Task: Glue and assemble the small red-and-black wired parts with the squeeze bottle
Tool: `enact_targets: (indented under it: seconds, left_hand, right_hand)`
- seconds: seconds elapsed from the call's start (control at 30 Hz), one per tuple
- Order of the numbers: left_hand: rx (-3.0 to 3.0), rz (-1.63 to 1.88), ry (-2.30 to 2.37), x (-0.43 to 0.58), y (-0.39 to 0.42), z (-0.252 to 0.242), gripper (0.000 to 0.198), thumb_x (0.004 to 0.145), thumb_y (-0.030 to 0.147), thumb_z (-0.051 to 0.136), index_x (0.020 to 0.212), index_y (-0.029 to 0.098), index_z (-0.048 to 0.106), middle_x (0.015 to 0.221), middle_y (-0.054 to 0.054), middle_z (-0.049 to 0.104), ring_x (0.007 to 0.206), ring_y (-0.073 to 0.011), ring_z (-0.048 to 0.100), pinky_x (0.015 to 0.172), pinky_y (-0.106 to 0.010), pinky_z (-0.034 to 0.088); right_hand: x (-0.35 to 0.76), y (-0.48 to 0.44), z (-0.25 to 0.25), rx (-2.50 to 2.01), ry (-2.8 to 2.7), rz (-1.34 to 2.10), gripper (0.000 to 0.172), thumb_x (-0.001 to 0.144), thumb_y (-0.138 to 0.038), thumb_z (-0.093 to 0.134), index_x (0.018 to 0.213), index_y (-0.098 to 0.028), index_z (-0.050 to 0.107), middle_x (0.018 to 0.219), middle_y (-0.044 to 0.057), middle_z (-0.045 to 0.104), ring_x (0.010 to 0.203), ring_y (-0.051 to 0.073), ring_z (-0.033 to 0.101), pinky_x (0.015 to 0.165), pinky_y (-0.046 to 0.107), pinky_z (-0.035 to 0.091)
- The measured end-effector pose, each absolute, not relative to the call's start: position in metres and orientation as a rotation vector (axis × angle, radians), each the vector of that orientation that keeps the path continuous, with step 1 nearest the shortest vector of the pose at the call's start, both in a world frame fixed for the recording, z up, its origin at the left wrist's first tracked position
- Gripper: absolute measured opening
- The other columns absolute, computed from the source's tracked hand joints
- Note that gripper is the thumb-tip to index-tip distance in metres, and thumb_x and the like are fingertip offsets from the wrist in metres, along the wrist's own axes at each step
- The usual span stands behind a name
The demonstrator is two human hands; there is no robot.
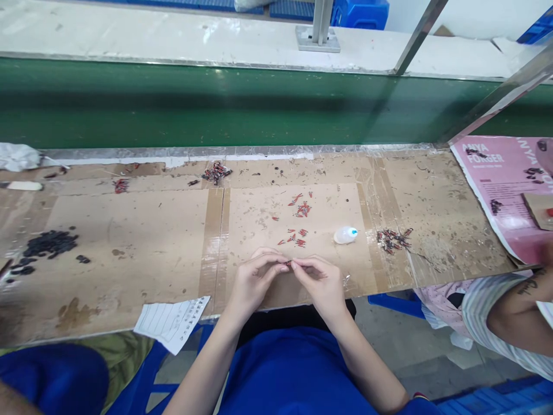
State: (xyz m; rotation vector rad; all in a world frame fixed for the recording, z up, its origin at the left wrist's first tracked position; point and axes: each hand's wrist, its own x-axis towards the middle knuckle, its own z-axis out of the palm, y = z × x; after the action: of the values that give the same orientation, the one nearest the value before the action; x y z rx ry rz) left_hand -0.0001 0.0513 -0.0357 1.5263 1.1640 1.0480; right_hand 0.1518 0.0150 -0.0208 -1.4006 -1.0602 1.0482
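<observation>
My left hand (pixel 259 276) and my right hand (pixel 320 281) meet at the table's near edge, thumbs and forefingers pinched together. Between the fingertips is a small dark red part (pixel 288 263), mostly hidden, held from both sides. Beyond my hands, several small red parts (pixel 303 209) lie loose on the cardboard, with a second scatter of red pieces (pixel 300 242) closer to me. A white bottle with a blue tip (pixel 345 234) lies to the right of them. Further right sits a pile of dark and red parts (pixel 393 240).
Another dark-red pile (pixel 216 172) lies near the back, and black pieces (pixel 50 244) at the left. A lined paper (pixel 173 323) overhangs the front edge. Behind the cardboard-covered table (pixel 129 230) runs a green belt (pixel 194 109). People sit at both sides.
</observation>
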Motion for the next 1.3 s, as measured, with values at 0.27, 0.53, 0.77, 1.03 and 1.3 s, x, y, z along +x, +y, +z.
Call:
enact_targets:
  seconds: [0.27,0.53,0.77,1.03,1.3]
  left_hand:
    - [1.393,0.974,1.111,-0.002,0.049,-0.028,0.018,0.076,0.04,0.076,0.081,0.023,0.078,0.082,-0.008,0.074,0.084,-0.0215,0.069,0.079,-0.034,0.058]
    - [1.408,1.038,1.152,0.004,0.043,-0.02,0.012,0.079,0.031,0.072,0.085,0.022,0.078,0.086,-0.007,0.075,0.086,-0.0201,0.07,0.082,-0.033,0.059]
    - [1.475,1.069,1.211,0.005,0.037,-0.011,0.01,0.081,0.028,0.069,0.084,0.022,0.076,0.086,-0.006,0.074,0.087,-0.0196,0.07,0.083,-0.032,0.058]
    - [1.49,1.044,1.226,0.006,0.036,-0.012,0.009,0.081,0.026,0.066,0.085,0.022,0.073,0.087,-0.005,0.072,0.087,-0.0179,0.069,0.08,-0.028,0.056]
    - [1.447,0.953,1.25,0.007,0.035,-0.006,0.013,0.081,0.031,0.064,0.082,0.02,0.072,0.085,-0.006,0.072,0.085,-0.02,0.068,0.08,-0.031,0.055]
  right_hand:
    - [0.161,0.02,-0.018,-1.376,-0.971,1.26,0.011,0.075,-0.029,0.074,0.081,-0.022,0.08,0.081,0.004,0.08,0.074,0.022,0.076,0.073,0.034,0.064]
    - [0.16,0.016,-0.008,-1.356,-1.076,1.057,0.008,0.078,-0.024,0.074,0.082,-0.024,0.08,0.084,0.003,0.08,0.077,0.022,0.076,0.075,0.035,0.064]
    - [0.158,0.012,-0.003,-1.364,-1.184,0.94,0.012,0.08,-0.021,0.072,0.087,-0.026,0.081,0.086,0.003,0.08,0.075,0.022,0.077,0.074,0.036,0.065]
    - [0.16,0.014,-0.004,-1.39,-1.044,1.134,0.009,0.077,-0.026,0.075,0.083,-0.023,0.08,0.086,0.004,0.08,0.078,0.024,0.077,0.077,0.037,0.065]
    - [0.172,0.026,-0.01,-1.328,-0.765,1.545,0.027,0.056,-0.037,0.089,0.074,-0.02,0.078,0.078,0.006,0.08,0.079,0.025,0.077,0.08,0.039,0.063]
